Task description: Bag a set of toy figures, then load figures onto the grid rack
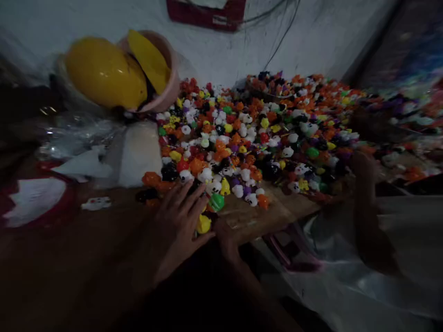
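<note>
Tons of little figures heaped loose on the counter, so I'd guess most are left; can't spot a finished batch. Left hand has its grip spread wide at the near edge, right hand is too dark to tell, yellow figure between them.

The wooden table bears toys from eleven to three o'clock, plastic between nine and ten, a card below nine.

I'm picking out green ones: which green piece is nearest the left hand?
The green piece just right of the left hand, beyond the yellow piece by its thumb; other green pieces lie farther from it.
</note>
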`<state>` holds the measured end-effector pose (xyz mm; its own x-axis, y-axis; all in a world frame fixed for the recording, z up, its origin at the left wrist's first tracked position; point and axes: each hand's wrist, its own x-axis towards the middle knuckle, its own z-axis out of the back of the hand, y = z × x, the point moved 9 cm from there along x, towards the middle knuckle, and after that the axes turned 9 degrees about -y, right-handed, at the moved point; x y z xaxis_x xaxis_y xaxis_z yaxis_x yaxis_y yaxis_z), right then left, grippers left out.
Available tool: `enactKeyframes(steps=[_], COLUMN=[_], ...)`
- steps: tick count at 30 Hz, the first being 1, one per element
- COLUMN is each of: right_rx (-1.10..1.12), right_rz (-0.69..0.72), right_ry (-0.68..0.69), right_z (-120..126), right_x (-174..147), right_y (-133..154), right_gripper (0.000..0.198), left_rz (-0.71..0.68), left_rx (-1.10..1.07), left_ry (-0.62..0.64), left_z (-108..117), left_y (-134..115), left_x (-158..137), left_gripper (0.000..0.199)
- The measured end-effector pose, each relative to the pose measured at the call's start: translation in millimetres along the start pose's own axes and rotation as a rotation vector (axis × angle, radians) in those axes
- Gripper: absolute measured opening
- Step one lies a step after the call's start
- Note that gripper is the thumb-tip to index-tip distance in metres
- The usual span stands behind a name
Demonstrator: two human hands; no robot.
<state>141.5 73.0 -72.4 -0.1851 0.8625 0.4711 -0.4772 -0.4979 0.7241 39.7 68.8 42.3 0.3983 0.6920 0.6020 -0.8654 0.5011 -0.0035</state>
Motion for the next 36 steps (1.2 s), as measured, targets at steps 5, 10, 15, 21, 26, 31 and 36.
enactKeyframes(steps=[5,10,15,21,26,31,36], right_rx=[-0.030,-0.602,-0.913,-1.027,-1.025,-0.896,-0.435], right_rz=[0.010,0.068,0.104,0.061,0.096,-0.100,-0.362], right_ry=[-0.021,-0.277,-0.018,0.100,0.000,-0.107,-0.104], right_z=[66,177,157,140,164,184,164], right_x=[22,131,212,228,220,184,110], right_y=[12,-33,-98,-125,-104,-80,-62], right_gripper=[0.024,0.028,0.040,0.035,0.033,0.025,0.022], left_rz=[0.033,0.034,-0.036,-0.054,-0.034,-0.038,-0.062], left_rx=[-0.075,-0.203,-0.201,-0.155,-0.176,-0.160,-0.135], left_ry=[0.033,-0.046,-0.058,0.091,0.032,-0.032,-0.013], left_z=[-1,12,16,-1,1,3,4], left_y=[-8,-11,-11,-5,-3,-4,-5], left_x=[2,8,6,1,0,1,3], left_gripper=[0.068,0.044,0.019,0.032,0.031,0.018,0.024])
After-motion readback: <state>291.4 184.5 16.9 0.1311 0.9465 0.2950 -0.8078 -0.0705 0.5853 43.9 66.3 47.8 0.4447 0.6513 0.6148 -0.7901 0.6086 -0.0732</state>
